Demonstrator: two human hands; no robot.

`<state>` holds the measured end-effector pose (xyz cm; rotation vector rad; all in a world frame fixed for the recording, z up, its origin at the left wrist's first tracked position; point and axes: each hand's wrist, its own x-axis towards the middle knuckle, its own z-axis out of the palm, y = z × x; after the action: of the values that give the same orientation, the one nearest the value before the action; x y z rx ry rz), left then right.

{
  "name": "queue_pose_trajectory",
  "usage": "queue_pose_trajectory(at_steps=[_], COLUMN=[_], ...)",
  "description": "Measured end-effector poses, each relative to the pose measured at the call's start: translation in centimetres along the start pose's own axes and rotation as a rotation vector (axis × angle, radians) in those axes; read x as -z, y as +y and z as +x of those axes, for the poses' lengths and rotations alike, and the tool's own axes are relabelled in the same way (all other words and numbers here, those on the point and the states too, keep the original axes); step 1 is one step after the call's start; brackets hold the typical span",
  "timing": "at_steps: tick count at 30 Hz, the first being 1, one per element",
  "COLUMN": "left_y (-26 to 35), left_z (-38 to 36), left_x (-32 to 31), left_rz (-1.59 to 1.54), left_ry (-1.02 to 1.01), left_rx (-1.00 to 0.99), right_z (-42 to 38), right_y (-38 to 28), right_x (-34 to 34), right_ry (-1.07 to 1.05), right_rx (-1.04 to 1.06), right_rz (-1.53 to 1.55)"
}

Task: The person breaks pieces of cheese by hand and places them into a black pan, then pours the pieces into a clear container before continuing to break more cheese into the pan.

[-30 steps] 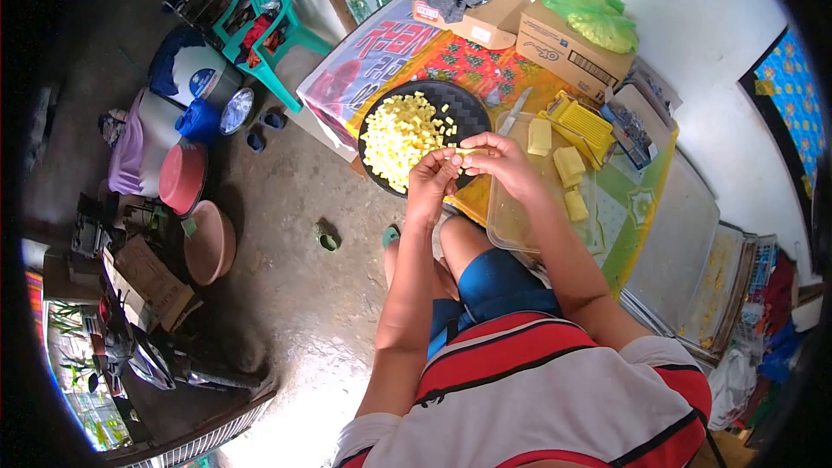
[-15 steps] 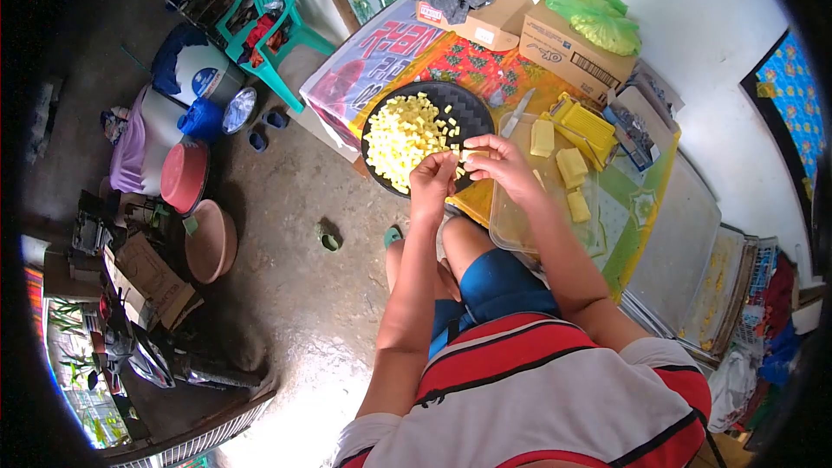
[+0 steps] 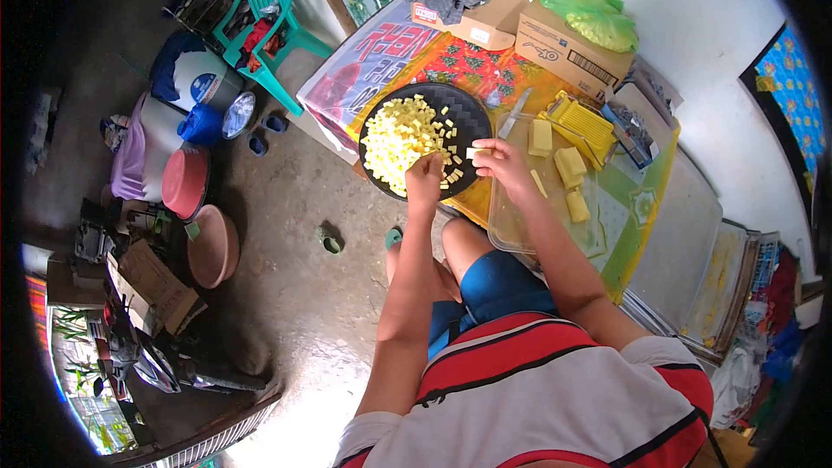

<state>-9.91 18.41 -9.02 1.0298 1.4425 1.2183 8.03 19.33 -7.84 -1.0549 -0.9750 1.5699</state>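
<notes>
Small pale-yellow cubes (image 3: 400, 134) lie heaped in a round black tray (image 3: 468, 108), with loose ones scattered on its right side. My left hand (image 3: 424, 180) is over the near edge of the heap, its fingers pinched together; whether a cube is between them is hidden. Above the tray's right rim, my right hand (image 3: 504, 165) grips a pale-yellow piece (image 3: 474, 153) between thumb and fingers. Beside it, a clear plastic tray (image 3: 511, 217) holds several larger yellow blocks (image 3: 569, 166) and a thin yellow strip (image 3: 539, 182). A knife (image 3: 515, 113) rests at its far edge.
A yellow plastic rack-like tray (image 3: 579, 130) sits right of the blocks. Cardboard boxes (image 3: 568, 48) and a green plastic bag (image 3: 589, 17) stand at the table's back. On the floor to the left are a green chair (image 3: 269, 35), basins (image 3: 212, 247) and a slipper (image 3: 329, 240).
My hands, close together over the tray's right side before, have moved apart. The left went slightly left toward the heap; the right keeps a yellow piece.
</notes>
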Motion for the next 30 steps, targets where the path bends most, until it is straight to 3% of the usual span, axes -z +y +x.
queue_pose_trajectory(at_steps=[2, 6, 12, 18, 21, 24, 30], left_y=[2.3, 3.7, 3.1, 1.9, -1.7, -2.8, 0.2], left_z=[-1.3, -2.7, -2.6, -1.7, 0.1, 0.6, -0.5], left_x=[0.2, -0.3, -0.1, -0.3, -0.7, -0.6, -0.3], left_rz=[-0.196, -0.361, -0.465, -0.320, 0.025, 0.116, -0.129], left_ry=[-0.110, -0.256, -0.246, -0.180, -0.039, 0.023, -0.049], left_rx=[0.124, 0.097, 0.095, 0.107, -0.015, -0.048, 0.119], right_z=[-0.4, -1.0, -1.4, -1.2, -0.4, 0.0, -0.1], right_y=[-0.7, -1.8, -2.6, -1.7, -0.2, 0.9, 0.7], right_x=[-0.7, -1.7, -2.4, -2.0, -0.8, -0.3, -0.6], right_ry=[-0.017, -0.083, -0.138, -0.025, 0.025, 0.010, 0.011], right_rx=[0.007, 0.023, 0.026, -0.019, -0.062, -0.052, -0.054], right_rz=[0.029, 0.019, 0.090, 0.089, 0.021, 0.076, 0.090])
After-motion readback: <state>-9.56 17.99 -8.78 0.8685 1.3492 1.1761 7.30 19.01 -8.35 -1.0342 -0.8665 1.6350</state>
